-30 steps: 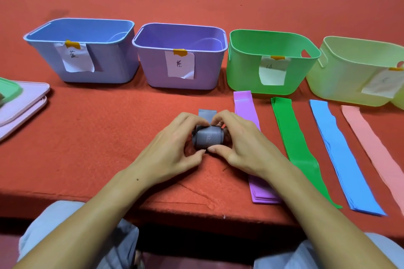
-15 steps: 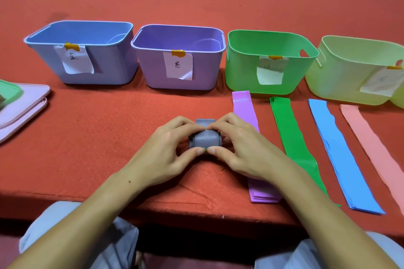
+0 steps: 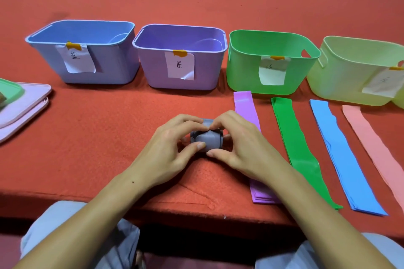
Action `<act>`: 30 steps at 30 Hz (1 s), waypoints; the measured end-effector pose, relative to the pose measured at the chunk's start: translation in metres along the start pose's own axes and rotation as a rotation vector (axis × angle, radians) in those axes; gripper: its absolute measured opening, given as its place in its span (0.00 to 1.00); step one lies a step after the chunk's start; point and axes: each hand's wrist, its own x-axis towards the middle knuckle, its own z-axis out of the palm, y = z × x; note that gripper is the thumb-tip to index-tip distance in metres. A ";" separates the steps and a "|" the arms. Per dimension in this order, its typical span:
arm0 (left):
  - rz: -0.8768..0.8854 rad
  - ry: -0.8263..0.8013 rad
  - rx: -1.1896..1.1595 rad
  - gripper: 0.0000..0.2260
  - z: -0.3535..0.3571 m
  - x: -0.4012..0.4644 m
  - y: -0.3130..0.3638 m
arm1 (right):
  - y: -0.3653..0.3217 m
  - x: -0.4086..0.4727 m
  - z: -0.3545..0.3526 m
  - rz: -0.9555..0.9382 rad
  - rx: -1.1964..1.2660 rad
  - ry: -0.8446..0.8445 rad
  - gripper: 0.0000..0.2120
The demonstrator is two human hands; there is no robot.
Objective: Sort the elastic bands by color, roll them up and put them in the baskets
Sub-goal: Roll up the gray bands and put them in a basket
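Grey band roll (image 3: 206,140) nearly closed: flat tail shorter than a second ago, only a stub left. Left hand (image 3: 168,150) and right hand (image 3: 242,148) fingers clamped on it, just left of purple band (image 3: 246,106). Basket drop next, probably.

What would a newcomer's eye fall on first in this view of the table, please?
Probably the two hands at centre, the left hand and right hand, pinching a nearly rolled grey band between them. Behind stands a row of labelled baskets: blue basket, purple basket, green basket and pale yellow-green basket. To the right lie flat bands: purple band, green band, blue band and pink band.
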 end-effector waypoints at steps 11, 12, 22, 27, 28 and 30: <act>0.022 0.019 0.088 0.14 -0.003 0.007 -0.003 | 0.005 0.003 0.001 0.043 0.008 0.020 0.20; 0.020 0.005 0.087 0.16 -0.003 0.008 -0.003 | 0.006 0.004 0.001 0.045 0.008 0.017 0.19; -0.035 -0.060 0.130 0.24 -0.001 0.016 -0.010 | 0.004 0.006 0.006 0.084 0.003 0.020 0.20; -0.030 -0.064 0.105 0.23 -0.003 0.019 -0.013 | 0.004 0.007 0.003 0.069 0.010 0.024 0.20; -0.026 -0.063 0.095 0.23 -0.002 0.020 -0.013 | 0.004 0.006 0.002 0.061 0.017 0.032 0.19; -0.029 -0.063 0.086 0.21 -0.002 0.020 -0.013 | 0.003 0.006 0.002 0.065 0.013 0.045 0.17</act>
